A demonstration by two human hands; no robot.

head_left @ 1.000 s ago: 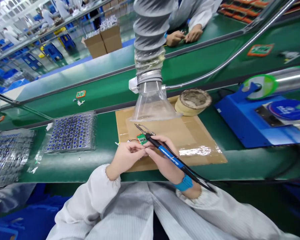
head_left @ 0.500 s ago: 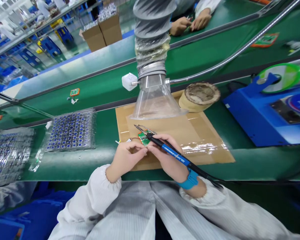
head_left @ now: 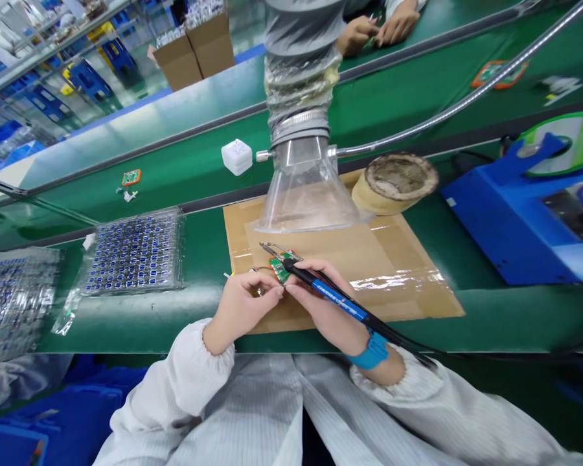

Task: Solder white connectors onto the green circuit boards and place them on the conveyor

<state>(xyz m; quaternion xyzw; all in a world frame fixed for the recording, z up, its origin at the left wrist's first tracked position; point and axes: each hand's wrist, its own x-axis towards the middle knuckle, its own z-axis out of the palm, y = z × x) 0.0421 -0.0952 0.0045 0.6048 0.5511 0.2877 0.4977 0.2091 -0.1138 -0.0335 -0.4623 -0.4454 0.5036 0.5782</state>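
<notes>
My right hand is closed around a soldering iron with a blue and black grip. The iron's bent metal tip points left, above a small green circuit board with an orange edge. My left hand is closed in a pinch, thumb and forefinger meeting at the board's near corner; a bit of metal shows between them, but what they grip is too small to name. Both hands' fingertips nearly touch there. Thin wires run left from the board behind my left fingers. Under it all lies a brown cardboard sheet.
A clear fume-extractor hood hangs just beyond my hands. A round, crusted pot and a blue machine stand rightward. Trays of blue parts lie left. A green belt carries a white cube; a co-worker's hands are beyond.
The white cube and the loose boards on the belt have slid left. The view has shifted slightly. My hands, the iron and the board keep nearly the same pose.
</notes>
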